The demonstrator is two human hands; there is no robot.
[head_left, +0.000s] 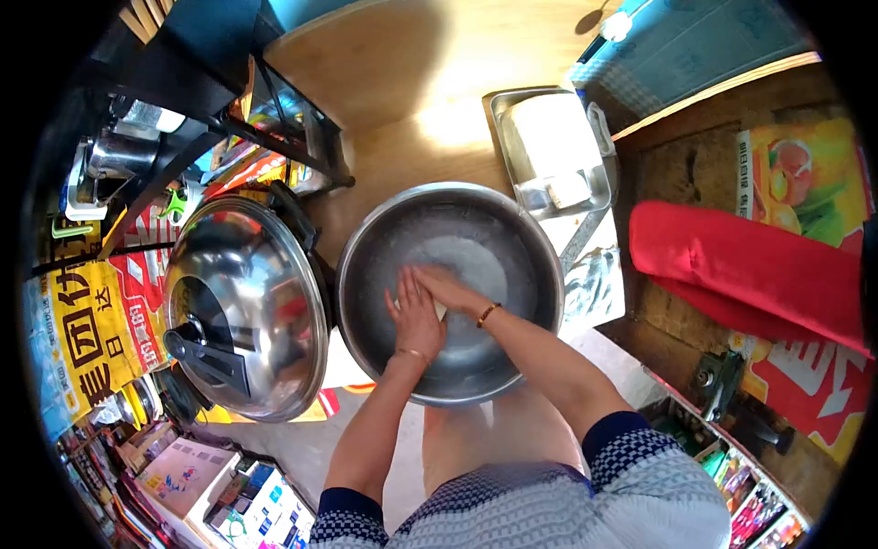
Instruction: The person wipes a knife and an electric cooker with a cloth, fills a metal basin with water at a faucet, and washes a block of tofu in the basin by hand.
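Note:
Inside a wide steel basin, my two hands come together left of its middle. My left hand points its fingers upward and lies against a pale lump of dough, mostly hidden under the palms. My right hand reaches in from the right, its fingers meeting those of the left over the same lump. Both hands are pressed round it. A whitish film, like flour, covers part of the basin's bottom.
Left of the basin stands a pan with a shiny domed lid. A metal tray holding a white block sits behind to the right on the wooden table. Red cloth hangs at right; a black rack stands at upper left.

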